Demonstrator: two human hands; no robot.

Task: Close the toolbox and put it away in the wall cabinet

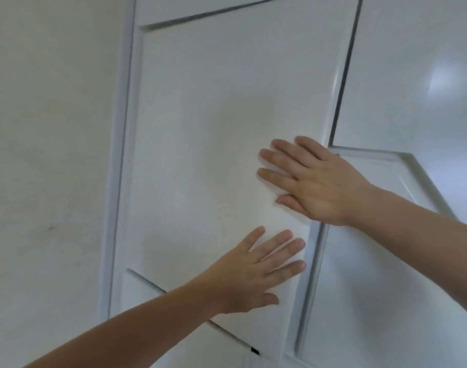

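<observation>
Pressing flat on the wall cabinet door [200,128], both hands are spread with fingers apart and gripping nothing. The toolbox itself is nowhere in view; whether it sits behind this door cannot be told from here, though the posture suggests it has gone inside. The door looks white and glossy, with a recessed centre panel and a raised frame around it. The left hand [256,272] lies on the lower part of that panel, near the door's right edge, fingertips pointing up and to the right. The right hand [314,181] rests above it, also against the door's right edge, fingers pointing left across the panel, palm overlapping the frame. Just right of the door's edge runs a dark seam [344,83], and beyond it a neighbouring cabinet door [413,75] of the same white finish. Left of the door is a plain pale wall [46,155]. Judging by the narrow seam, the door seems shut or nearly so, which would put the task at its last step: only a final push to seat the door appears to remain
</observation>
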